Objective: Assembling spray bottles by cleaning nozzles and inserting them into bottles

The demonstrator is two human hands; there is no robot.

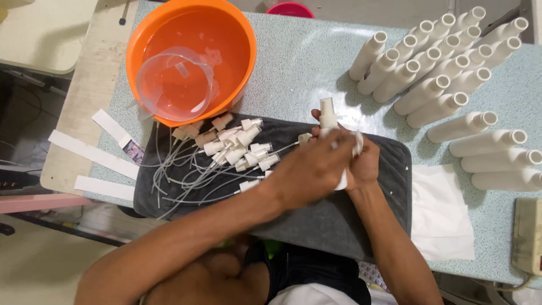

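Both hands clasp a smooth white plastic bottle over grey cloth

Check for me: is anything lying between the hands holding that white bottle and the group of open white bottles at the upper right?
Nothing visible does. Both hands, left hand and right hand, grip the white bottle over the grey mat. Between it and the open white bottles lies only bare speckled tabletop.
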